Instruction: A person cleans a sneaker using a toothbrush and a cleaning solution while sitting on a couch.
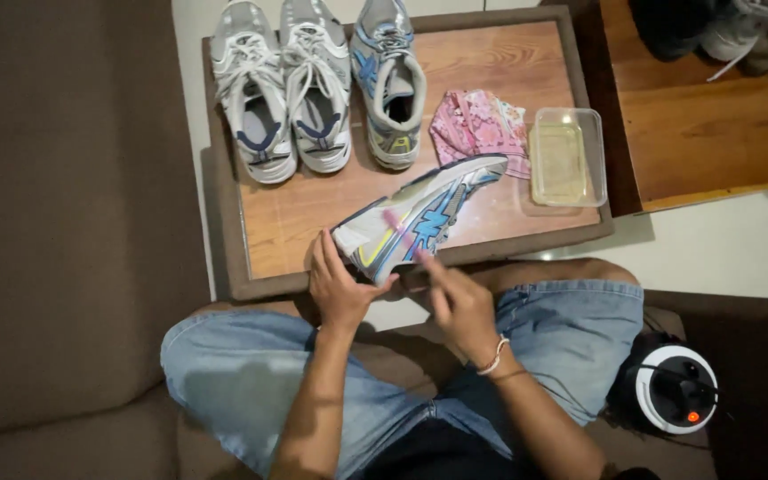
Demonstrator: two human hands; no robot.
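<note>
Brushing sneaker [420, 218] with pink toothbrush [399, 228]

Clear rectangular plastic container [567, 158] on the table's [313, 222] right.

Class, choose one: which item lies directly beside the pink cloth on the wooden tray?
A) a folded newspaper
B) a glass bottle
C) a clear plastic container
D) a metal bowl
C: the clear plastic container sits right beside the pink cloth on the wooden tray.
</note>
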